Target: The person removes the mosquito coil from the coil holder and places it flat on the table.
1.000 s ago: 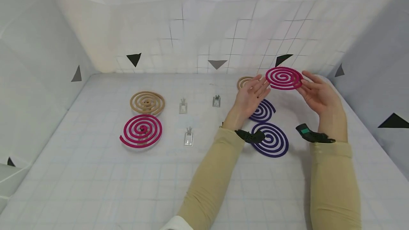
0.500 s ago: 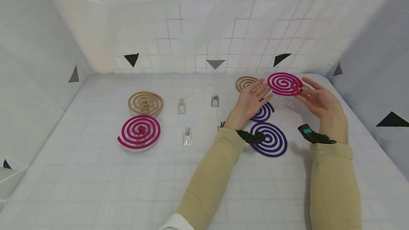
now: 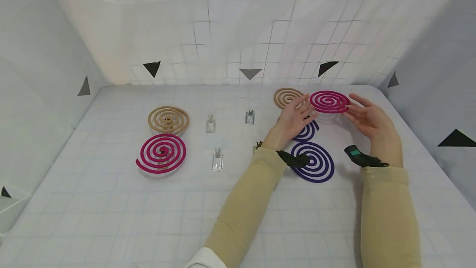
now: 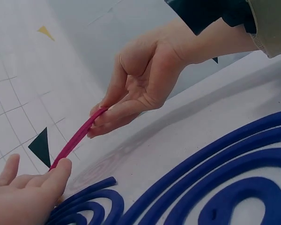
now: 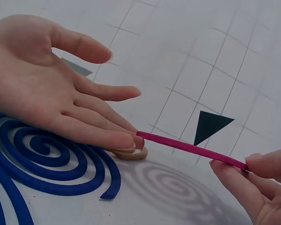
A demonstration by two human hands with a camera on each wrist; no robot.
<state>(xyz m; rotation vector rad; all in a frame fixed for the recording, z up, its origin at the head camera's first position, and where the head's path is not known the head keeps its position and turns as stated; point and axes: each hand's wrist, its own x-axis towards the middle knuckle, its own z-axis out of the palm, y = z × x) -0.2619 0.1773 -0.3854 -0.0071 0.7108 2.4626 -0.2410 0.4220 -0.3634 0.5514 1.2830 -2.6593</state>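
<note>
My right hand [image 3: 373, 125] pinches the edge of a pink mosquito coil [image 3: 329, 101] between thumb and fingers, holding it nearly flat above the table at the back right. Its shadow falls on the table in the right wrist view. At the coil's opposite edge, my left hand [image 3: 291, 121] has its palm turned up and fingers straight, fingertips right at the rim [image 5: 140, 134]. Beneath the left hand and wrist lie two blue mosquito coils [image 4: 178, 154], partly covered in the head view. A tan mosquito coil [image 3: 284, 96] behind the left fingers is partly hidden.
To the left, a second tan coil [image 3: 168, 108] and a second pink coil [image 3: 163, 171] sit raised on small stands. Small metal coil stands [image 3: 217, 162] are spread over the middle of the table, one [image 3: 258, 146] partly behind the left wrist. White walls [image 3: 148, 32] enclose the back and sides.
The pink coil between my hands has come down lower and tilted flatter. Both hands have sunk slightly with it, the right hand keeping its pinch. The view has shifted slightly.
</note>
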